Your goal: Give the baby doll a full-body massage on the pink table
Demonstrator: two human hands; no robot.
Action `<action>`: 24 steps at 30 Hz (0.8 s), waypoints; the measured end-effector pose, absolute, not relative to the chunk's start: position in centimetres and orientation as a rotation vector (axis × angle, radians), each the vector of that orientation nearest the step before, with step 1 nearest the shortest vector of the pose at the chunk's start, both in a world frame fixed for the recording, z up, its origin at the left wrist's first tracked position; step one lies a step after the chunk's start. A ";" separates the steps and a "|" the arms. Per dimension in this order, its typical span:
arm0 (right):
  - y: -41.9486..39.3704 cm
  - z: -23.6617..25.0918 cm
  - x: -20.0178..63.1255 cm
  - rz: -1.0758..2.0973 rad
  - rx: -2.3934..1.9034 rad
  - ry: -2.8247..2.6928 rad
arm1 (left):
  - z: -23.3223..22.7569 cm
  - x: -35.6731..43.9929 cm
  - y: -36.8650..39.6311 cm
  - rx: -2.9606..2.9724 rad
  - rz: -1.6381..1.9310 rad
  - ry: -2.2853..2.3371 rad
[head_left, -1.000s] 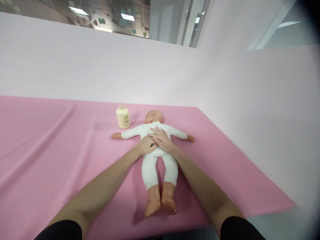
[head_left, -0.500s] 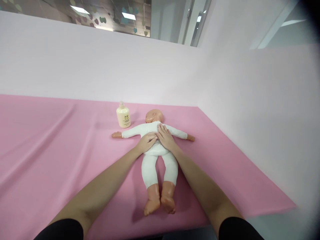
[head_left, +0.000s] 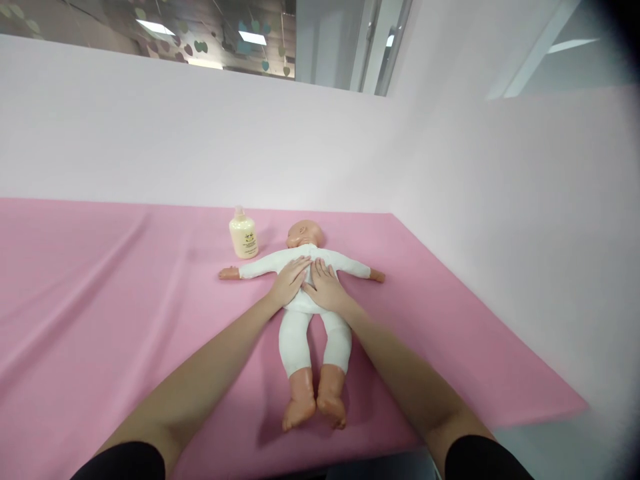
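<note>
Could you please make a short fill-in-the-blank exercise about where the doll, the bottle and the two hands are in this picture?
1. Both hands, the left hand and the right hand, lie flat on the doll's ____.
2. The doll lies on its ____.
3. The cream bottle stands upright beside the doll's ____.
4. The sheet under the doll is ____.

Missing words: torso; back; head; pink

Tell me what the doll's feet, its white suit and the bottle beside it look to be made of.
Doll's feet: probably moulded vinyl or plastic, smooth with a slight sheen. White suit: soft matte fabric, likely knit cotton, which wrinkles under the left hand and right hand. Bottle: seemingly glossy cream plastic with a printed label.
</note>
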State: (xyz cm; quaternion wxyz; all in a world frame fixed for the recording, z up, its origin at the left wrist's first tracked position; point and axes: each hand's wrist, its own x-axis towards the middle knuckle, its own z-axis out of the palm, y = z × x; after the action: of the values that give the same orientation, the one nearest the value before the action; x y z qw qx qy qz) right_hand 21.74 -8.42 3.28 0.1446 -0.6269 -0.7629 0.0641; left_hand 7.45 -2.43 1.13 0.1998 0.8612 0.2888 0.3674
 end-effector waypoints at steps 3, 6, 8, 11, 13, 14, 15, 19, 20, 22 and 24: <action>-8.4 3.3 22.0 0.201 -1.661 -2.250 | 1.0 7.4 -2.2 2.465 0.942 0.868; -8.4 3.4 22.2 0.271 -1.435 -2.291 | 0.9 7.4 -2.0 2.495 0.897 0.920; -8.4 3.6 22.4 0.353 -1.274 -2.303 | 0.9 7.3 -1.9 2.488 0.890 0.965; -8.4 3.9 22.7 0.531 -1.129 -2.260 | 0.8 7.1 -1.7 2.472 0.880 1.037; -8.3 4.0 22.9 0.683 -1.091 -2.188 | 0.6 7.0 -1.5 2.473 0.887 1.077; -8.3 4.1 22.9 0.763 -1.080 -2.142 | 0.5 7.0 -1.4 2.471 0.895 1.094; -8.2 4.1 23.0 0.840 -1.066 -2.092 | 0.4 7.0 -1.3 2.460 0.904 1.117; -8.1 4.0 23.1 1.048 -1.004 -1.900 | -0.2 7.0 -0.9 2.359 0.957 1.247; -8.0 3.9 23.2 1.088 -1.001 -1.854 | -0.4 7.1 -0.7 2.332 0.972 1.280; -8.1 3.7 23.3 1.148 -1.014 -1.762 | -0.7 7.0 -0.5 2.291 0.993 1.333; -8.0 3.5 23.4 1.166 -1.059 -1.702 | -1.1 7.0 -0.3 2.256 1.003 1.387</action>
State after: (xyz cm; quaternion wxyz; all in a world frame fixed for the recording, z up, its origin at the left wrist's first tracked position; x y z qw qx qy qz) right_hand 23.42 -8.05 3.51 0.3999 -0.4184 -0.6728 0.4608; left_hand 7.04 -0.31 -1.05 0.1543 0.7871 0.4838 0.3501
